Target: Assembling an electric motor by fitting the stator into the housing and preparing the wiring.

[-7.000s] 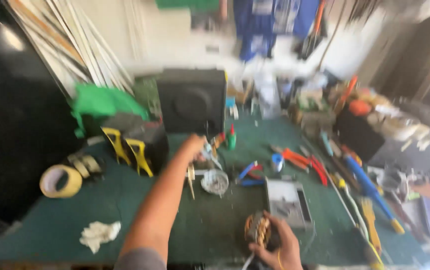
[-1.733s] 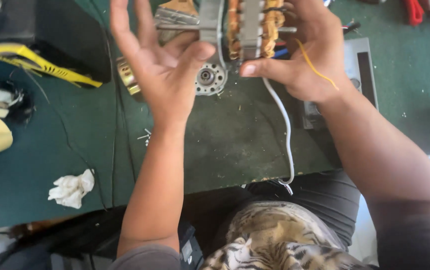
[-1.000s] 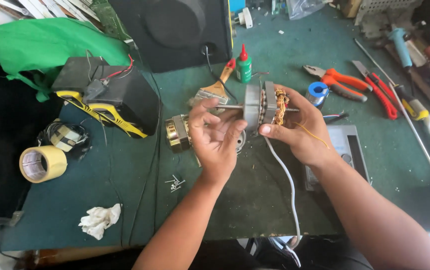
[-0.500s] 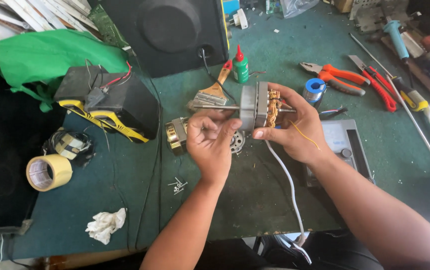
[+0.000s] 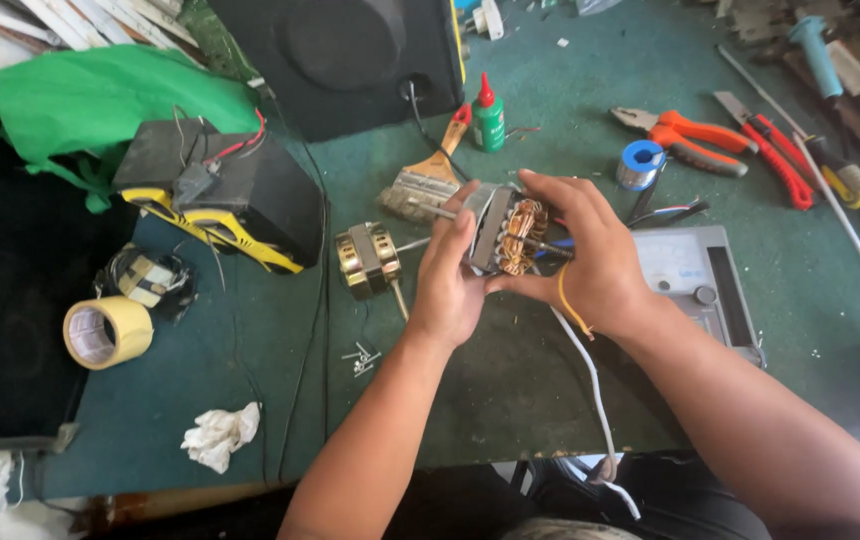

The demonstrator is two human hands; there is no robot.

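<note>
Both hands hold a small electric motor [image 5: 503, 229] with copper windings and a metal shaft above the green table [image 5: 250, 360]. My left hand [image 5: 450, 275] grips its left end, fingers wrapped over the metal housing. On its right side my right hand [image 5: 585, 255] clasps the motor, thumb and fingers over the windings. A white cable [image 5: 590, 390] hangs from the motor toward the table's near edge. A second brass-coloured motor [image 5: 370, 260] lies on the table just left of my left hand.
A paintbrush [image 5: 428, 180], green oil bottle [image 5: 489, 115], black speaker box [image 5: 350, 55], black-and-yellow device [image 5: 220, 195], tape roll [image 5: 107, 332], crumpled tissue [image 5: 220, 435], loose screws [image 5: 362, 358], grey multimeter [image 5: 695, 285], solder spool [image 5: 640, 163], orange pliers [image 5: 685, 135] and screwdrivers [image 5: 850, 180] lie around.
The left hand, open and raised earlier, has come onto the motor and closed on its left end. The view has steadied over the table.
</note>
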